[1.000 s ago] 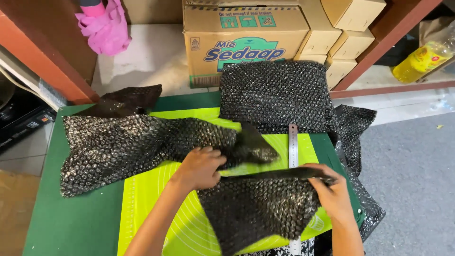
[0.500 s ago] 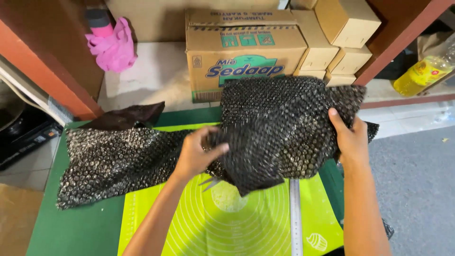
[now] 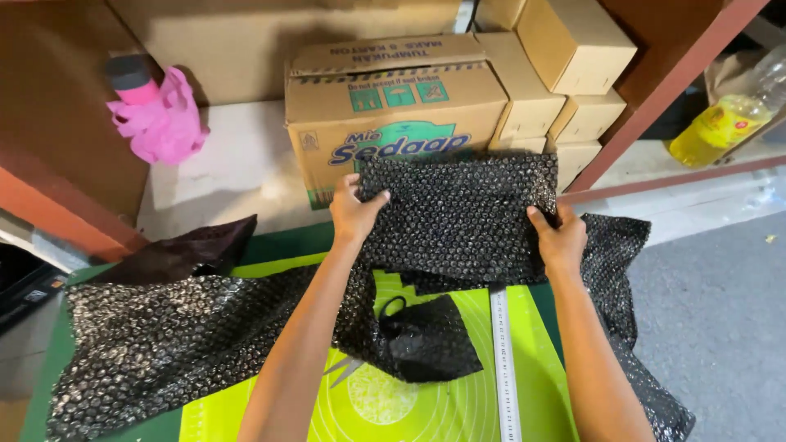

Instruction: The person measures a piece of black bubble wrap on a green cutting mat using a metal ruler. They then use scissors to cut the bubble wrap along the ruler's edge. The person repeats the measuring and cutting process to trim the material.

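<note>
Grip, left hand (image 3: 356, 214): fingers curled over top left corner of black bubble-wrap piece (image 3: 458, 217), pinching it.
Grip, right hand (image 3: 559, 240): thumb and fingers clamped on right edge of same piece.
Piece: held flat at far end of table, stretched between both hands, in front of printed carton (image 3: 393, 110).
Edges: lower edge overlapping larger bubble-wrap sheet (image 3: 188, 336) on green mat (image 3: 426, 409); steel ruler (image 3: 502, 360) just beside right forearm; scissors (image 3: 393, 315) partly under sheet.
Open room: bare mat toward near edge; grey floor (image 3: 720, 311) to right; stacked small boxes (image 3: 565, 74) and shelf post close behind.
Change: half a second ago piece hung rumpled and lower; now spread wider, pushed farther toward carton.
Pose: both forearms reaching forward, nearly parallel, wrists straight, palms down.
</note>
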